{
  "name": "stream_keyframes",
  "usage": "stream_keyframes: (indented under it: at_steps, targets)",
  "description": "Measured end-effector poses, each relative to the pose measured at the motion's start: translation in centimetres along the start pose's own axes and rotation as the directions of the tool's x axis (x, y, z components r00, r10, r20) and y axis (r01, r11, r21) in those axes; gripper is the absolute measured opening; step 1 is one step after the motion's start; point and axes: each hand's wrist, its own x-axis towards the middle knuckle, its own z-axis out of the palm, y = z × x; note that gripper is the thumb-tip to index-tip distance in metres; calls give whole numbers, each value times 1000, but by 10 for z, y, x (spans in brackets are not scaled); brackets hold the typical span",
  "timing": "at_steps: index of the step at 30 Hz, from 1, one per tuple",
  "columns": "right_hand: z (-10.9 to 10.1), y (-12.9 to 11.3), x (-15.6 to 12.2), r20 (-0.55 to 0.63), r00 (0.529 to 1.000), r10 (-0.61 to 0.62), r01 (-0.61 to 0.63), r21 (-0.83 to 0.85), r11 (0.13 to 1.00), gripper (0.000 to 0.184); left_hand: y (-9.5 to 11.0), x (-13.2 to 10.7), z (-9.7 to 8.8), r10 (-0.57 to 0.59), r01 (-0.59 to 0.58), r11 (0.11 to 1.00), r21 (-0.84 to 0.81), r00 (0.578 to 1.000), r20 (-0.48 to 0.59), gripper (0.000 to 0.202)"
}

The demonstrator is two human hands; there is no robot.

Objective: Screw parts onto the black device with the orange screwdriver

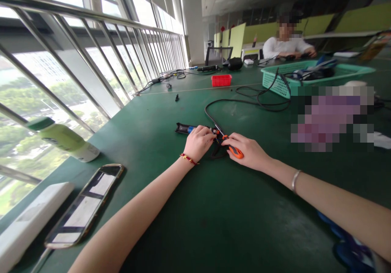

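Tool with an orange-and-black handle (236, 152) is gripped in the head view by the curled fingers of the right hand (252, 154), just right of a slim black cylindrical device with a blue band (182, 128). That device is pinched near its right end by the left hand (199, 142), whose fingers are bent together over it; whether it is rested on the dark green tabletop (159, 191) or held slightly above cannot be told. Beyond the device, a thin black cable (224, 100) is looped away to the right; its near end cannot be made out clearly. Farther behind the device, a small red plastic basket (221, 80) is seen, and to its far right a teal perforated plastic basket (275, 81) is filled with dark items. Well left of the device, a dark-framed smartphone (88, 203) is laid flat.
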Motion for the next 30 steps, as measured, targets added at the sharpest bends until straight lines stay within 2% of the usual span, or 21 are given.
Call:
stream_keyframes:
  at_steps: [6,13,22,26,30]
  targets:
    - [0,1,1,-12,1000,-9,9,30,1000,25,0,1,-3,-56,52,996,-68,997,-54,17]
    - [0,1,1,-9,1000,-8,9,23,1000,24,-1,1,-2,-65,60,992,-109,997,-44,14]
    - [1,0,1,-13,1000,2,-2,35,999,25,2,0,-3,-96,96,995,10,994,42,15]
    - [-1,-3,1,-94,994,52,-41,113,993,29,-1,1,-6,-130,132,991,-13,989,64,22]
    - [-7,-5,-1,-256,961,106,-53,203,978,28,-21,-1,-8,-152,152,988,9,979,139,45]
